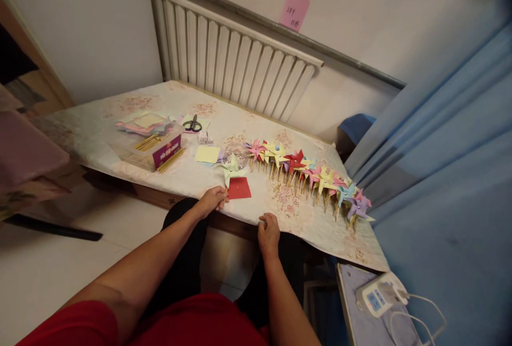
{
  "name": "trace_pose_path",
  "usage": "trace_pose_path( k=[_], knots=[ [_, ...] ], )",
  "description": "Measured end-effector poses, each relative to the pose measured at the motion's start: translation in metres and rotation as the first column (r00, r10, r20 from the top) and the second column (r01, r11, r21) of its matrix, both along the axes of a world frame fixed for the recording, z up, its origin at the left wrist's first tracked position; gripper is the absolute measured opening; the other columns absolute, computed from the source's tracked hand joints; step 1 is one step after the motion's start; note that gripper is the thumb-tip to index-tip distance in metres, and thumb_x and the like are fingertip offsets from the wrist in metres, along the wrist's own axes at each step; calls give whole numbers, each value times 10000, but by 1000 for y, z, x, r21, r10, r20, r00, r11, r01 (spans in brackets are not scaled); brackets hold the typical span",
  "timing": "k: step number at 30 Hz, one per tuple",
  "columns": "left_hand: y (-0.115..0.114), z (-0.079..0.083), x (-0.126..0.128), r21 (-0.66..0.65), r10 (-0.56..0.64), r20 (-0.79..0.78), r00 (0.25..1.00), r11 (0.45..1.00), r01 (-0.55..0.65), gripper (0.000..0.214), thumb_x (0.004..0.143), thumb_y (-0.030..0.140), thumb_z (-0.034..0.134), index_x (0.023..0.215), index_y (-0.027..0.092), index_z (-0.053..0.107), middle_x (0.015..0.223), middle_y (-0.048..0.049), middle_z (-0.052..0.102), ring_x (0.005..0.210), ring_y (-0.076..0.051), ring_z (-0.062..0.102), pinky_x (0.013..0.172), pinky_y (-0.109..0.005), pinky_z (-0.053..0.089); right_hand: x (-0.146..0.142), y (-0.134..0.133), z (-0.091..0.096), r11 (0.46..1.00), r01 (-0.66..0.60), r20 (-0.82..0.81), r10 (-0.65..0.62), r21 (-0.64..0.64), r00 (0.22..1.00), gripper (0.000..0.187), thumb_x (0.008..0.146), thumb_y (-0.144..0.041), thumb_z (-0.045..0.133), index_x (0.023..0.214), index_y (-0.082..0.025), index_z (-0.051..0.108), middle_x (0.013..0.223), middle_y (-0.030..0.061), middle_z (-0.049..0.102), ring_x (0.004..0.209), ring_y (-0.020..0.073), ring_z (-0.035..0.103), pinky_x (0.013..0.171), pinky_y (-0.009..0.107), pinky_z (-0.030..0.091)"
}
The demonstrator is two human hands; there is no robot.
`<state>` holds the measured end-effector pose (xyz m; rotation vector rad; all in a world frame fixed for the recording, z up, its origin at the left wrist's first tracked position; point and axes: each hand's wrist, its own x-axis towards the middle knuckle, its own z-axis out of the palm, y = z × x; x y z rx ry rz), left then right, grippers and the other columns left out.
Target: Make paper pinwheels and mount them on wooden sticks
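My left hand (213,200) is closed round the stick of a pale green paper pinwheel (230,169), whose head stands just above the fingers. Beside it, a red square of paper (240,188) lies flat on the table. My right hand (269,231) rests at the table's front edge, fingers curled in, with nothing visible in them. Behind the green pinwheel are a clear round dish (237,157) of small shiny pieces and a stack of yellow paper squares (207,153). Many-coloured finished pinwheels (295,161) stand in a long row on the right.
At the left of the flowered tablecloth (256,210) sit a clear box (138,158) with wooden sticks, coloured paper sheets (146,121) and black-handled scissors (192,124). A radiator (232,58) runs behind the table. A blue curtain (440,175) and a white power strip (382,295) with cables are at right.
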<state>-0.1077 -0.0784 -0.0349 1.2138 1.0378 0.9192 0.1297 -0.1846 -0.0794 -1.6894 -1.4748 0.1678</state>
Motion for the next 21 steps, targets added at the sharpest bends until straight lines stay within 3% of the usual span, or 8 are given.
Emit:
trace_pose_path(
  k=[21],
  knots=[
    [-3, 5, 0, -25, 14, 5, 1000, 1000, -14, 266, 796, 400, 663, 732, 179, 530, 492, 29, 558, 379, -76, 397, 422, -216, 270, 1, 0, -1, 1000, 1, -15, -1, -6, 1000, 226, 791, -126, 479, 871, -194, 680, 1105, 123, 651, 1050, 226, 615, 947, 357, 488]
  ],
)
